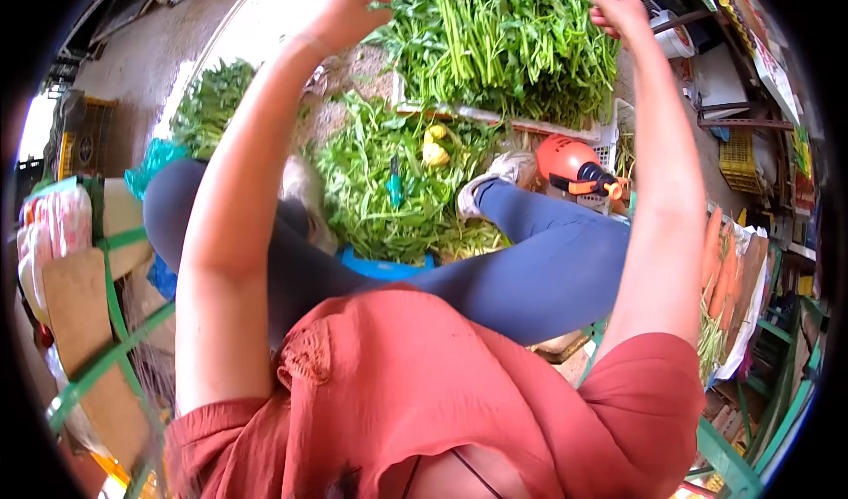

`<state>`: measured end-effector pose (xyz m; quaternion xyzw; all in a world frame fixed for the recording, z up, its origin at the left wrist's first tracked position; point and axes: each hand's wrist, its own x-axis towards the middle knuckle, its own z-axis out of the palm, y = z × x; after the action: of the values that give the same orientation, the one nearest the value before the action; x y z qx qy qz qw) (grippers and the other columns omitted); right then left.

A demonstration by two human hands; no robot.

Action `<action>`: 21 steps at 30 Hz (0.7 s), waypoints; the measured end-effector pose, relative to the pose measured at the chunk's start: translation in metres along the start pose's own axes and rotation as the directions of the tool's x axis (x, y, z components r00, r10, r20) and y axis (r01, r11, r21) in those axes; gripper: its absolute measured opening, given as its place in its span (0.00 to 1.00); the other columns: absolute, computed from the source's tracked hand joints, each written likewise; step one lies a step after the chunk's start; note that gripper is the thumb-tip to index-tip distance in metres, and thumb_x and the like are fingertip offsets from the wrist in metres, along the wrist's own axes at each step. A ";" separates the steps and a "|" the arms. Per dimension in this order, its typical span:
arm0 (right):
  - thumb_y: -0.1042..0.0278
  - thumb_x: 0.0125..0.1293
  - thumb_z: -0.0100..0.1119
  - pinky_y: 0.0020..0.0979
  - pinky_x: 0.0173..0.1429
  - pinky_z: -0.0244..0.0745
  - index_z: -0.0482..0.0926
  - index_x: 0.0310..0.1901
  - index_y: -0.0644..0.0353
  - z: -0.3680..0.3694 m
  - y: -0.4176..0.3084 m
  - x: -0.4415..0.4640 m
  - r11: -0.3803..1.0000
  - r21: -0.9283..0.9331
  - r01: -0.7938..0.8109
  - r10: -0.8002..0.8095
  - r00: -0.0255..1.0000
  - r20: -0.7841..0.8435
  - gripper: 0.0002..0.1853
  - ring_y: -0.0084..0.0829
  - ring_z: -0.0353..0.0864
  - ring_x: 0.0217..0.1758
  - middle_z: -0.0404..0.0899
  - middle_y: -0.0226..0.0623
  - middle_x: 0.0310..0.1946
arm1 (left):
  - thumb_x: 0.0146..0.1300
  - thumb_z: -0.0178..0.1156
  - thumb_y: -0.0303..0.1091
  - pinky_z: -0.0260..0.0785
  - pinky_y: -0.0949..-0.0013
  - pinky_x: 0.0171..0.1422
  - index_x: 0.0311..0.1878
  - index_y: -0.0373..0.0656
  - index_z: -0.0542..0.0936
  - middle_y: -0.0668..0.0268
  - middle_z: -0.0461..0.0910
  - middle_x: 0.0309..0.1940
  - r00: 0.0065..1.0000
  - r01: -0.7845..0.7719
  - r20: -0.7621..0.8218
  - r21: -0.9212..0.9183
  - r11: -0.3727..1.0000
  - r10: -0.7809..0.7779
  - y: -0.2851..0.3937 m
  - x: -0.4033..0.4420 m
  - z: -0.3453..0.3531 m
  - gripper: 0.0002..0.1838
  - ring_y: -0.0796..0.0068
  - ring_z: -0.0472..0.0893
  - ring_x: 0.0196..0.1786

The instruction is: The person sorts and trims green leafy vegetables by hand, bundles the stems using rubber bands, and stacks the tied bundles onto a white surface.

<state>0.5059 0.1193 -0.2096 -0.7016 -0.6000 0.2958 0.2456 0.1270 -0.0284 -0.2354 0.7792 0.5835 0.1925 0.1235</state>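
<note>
My left hand (352,11) is raised at the far left edge of a big pile of leafy greens (503,49), its fingers closed in a pinch. On the opposite side of that pile my right hand (620,15) is held up with curled fingers. Whatever either hand holds, if anything, is too small or hidden to make out. The greens' pale stems lie bunched on a white-edged crate (495,115). Between my feet spreads a lower heap of loose leaves (353,181). On it lie a small teal-handled tool (395,185) and yellow lumpy pieces (434,150).
A red-orange spray bottle (565,162) stands beside my right shoe (503,170). More greens (210,102) lie at left by a white sheet (265,26). Carrots (723,269) are at right. A blue container edge (384,265) shows below the leaves. Green metal bars (115,358) flank me.
</note>
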 end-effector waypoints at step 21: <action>0.64 0.47 0.62 0.31 0.30 0.71 0.76 0.32 0.60 0.253 0.020 -0.148 1.000 0.017 -0.018 0.021 0.977 -0.211 0.12 0.32 0.78 0.23 0.78 0.38 0.20 | 0.62 0.49 0.45 0.69 0.61 0.40 0.52 0.43 0.68 0.60 0.75 0.44 0.671 0.443 0.653 -0.733 -0.516 -0.351 -0.002 0.052 0.201 0.20 0.66 0.76 0.37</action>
<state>0.3253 -0.0326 -0.3840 -0.7330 -0.5613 0.2265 0.3105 0.2272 0.0288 -0.4079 0.0574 0.4496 0.4712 0.7567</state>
